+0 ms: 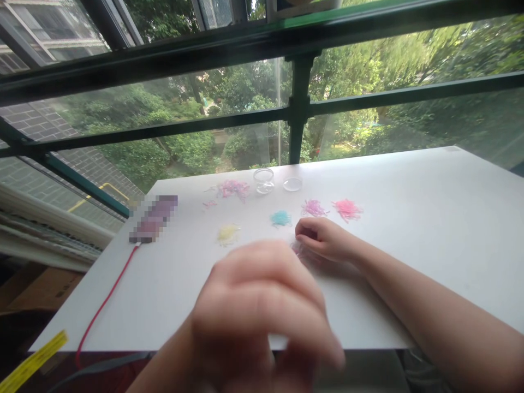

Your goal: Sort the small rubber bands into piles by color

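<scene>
My left hand (262, 300) is raised close to the camera above the table's near edge. Its fingers bend downward, blurred, and the frame does not show whether they hold anything. Further off, my right hand (321, 236) rests low over the table with its fingers curled in; its fingertips are hidden. Partly under it lies a small pile of dark pinkish thin bits (298, 250). Near that hand are piles of short thin pieces: blue (280, 218), purple (314, 207) and pink (347, 209). A pale yellow pile (227, 234) lies to the left.
A white table (429, 229) stands against a green-framed window. At its back are a clear round container (264, 182), a clear round dish (292, 184) and a mixed pink-purple pile (234, 189). A pixelated phone-like object (158, 218) with a red cable (108, 297) lies left.
</scene>
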`<state>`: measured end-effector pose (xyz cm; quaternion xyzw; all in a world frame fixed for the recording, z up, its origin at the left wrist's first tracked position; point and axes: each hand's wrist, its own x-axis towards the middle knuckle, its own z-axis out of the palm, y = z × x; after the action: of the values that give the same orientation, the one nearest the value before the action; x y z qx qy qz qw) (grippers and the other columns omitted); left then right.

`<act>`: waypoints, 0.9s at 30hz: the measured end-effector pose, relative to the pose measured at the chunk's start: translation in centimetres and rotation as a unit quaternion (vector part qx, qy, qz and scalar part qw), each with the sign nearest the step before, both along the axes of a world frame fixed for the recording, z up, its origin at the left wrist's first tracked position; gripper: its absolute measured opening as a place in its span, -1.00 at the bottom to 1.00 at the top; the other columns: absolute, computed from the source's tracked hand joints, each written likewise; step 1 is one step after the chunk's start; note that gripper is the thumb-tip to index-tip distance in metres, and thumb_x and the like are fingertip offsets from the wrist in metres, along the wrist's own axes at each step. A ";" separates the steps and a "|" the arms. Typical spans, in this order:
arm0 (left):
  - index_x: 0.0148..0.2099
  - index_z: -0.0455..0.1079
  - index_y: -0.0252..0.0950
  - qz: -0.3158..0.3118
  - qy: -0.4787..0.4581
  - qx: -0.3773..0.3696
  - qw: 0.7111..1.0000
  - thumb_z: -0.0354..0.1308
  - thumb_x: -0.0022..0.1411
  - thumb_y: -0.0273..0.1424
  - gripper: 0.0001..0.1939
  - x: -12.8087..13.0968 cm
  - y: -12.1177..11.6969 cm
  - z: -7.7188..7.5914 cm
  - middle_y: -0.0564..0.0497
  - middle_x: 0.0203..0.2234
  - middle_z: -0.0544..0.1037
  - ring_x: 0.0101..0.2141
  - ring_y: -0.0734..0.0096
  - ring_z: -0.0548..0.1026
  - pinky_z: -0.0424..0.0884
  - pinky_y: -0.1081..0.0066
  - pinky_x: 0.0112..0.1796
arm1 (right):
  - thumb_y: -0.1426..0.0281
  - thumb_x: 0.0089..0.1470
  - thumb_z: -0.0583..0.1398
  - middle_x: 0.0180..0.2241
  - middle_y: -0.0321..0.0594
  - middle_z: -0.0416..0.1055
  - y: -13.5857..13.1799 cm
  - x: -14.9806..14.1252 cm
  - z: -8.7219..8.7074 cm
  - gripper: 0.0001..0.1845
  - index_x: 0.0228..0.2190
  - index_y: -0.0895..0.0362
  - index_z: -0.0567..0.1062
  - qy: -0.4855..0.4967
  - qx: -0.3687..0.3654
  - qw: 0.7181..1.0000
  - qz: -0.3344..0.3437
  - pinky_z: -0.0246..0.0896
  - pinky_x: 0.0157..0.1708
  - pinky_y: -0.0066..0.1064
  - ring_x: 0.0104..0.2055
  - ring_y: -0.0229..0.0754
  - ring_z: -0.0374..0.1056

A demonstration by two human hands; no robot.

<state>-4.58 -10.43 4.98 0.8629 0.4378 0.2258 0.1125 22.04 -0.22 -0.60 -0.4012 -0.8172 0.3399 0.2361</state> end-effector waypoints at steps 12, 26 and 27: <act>-0.21 0.48 -0.24 -0.013 -0.089 -0.138 0.986 0.10 0.16 -0.32 -0.81 6.1 9.4 -4.1 0.06 -0.36 0.57 -0.39 0.47 0.48 0.35 0.48 -0.38 | 0.44 0.04 0.10 -0.58 -0.35 0.28 -0.2 -0.1 0.1 -0.92 -0.44 0.16 0.38 0.010 0.041 0.999 0.006 0.04 -0.53 -0.51 -0.55 -0.35 0.13; -0.22 0.53 -0.24 0.072 -0.080 -0.055 0.993 0.08 0.17 -0.34 -0.78 2.7 9.9 -3.5 0.02 -0.32 0.58 -0.39 0.46 0.44 0.34 0.49 -0.36 | 0.47 -0.03 0.12 -0.48 -0.26 0.36 0.3 -0.1 0.0 -0.87 -0.40 0.16 0.47 -0.063 0.079 0.995 -0.019 0.08 -0.47 -0.49 -0.49 -0.31 0.20; -0.21 0.54 -0.23 0.090 -0.075 -0.051 0.992 0.07 0.17 -0.33 -0.77 1.9 10.1 -3.4 0.02 -0.31 0.57 -0.38 0.45 0.44 0.33 0.49 -0.37 | 0.48 -0.03 0.13 -0.47 -0.25 0.37 0.3 -0.1 -0.1 -0.85 -0.38 0.16 0.49 -0.073 0.079 0.994 -0.013 0.09 -0.45 -0.48 -0.48 -0.31 0.21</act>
<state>-2.63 -0.36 1.59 0.7941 0.5147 0.2762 0.1679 21.94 0.11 -0.68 -0.4159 -0.8511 0.2412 0.2110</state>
